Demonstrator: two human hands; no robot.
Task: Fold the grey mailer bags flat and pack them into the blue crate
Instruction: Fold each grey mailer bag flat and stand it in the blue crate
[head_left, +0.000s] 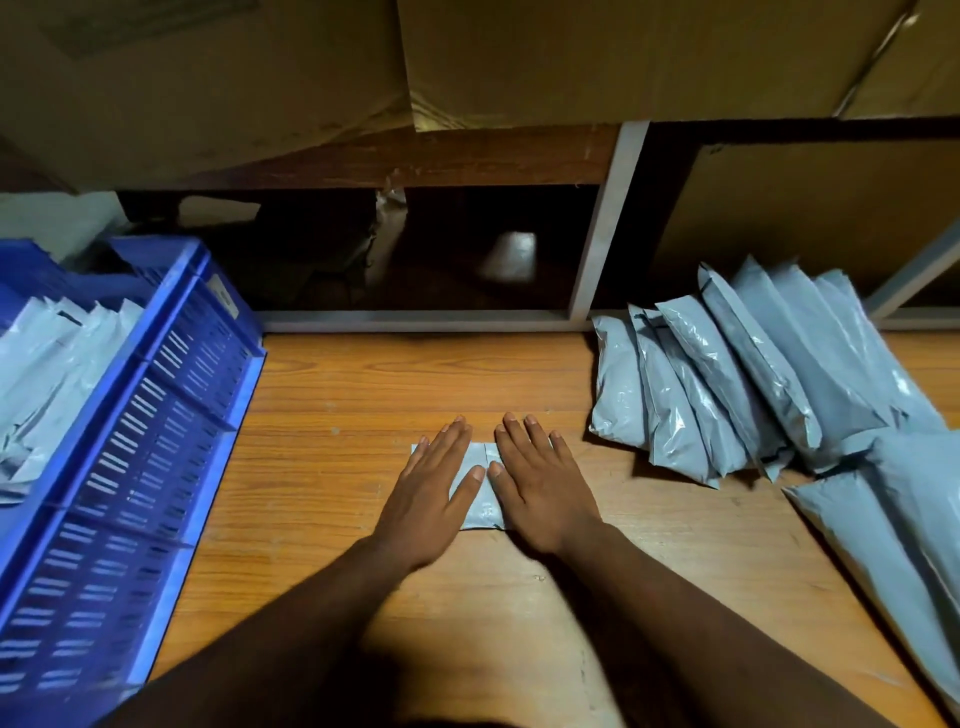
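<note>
Grey folded mailer bag (480, 486) lies flat on the wooden table (322, 467), long axis running left to right, with the left hand (431, 493) and right hand (540, 488) pressing it flat-palmed, fingers straight, nothing gripped. Blue crate (171, 395), already holding folded bags, stands well off to the left, so the left hand is nearer for the carry. Unfolded grey mailers (727, 379) lean stacked at right, nearer the right hand.

Crate (156, 395) left, folded bag (480, 488) centre on table (322, 467), bag pile (727, 379) right.
</note>
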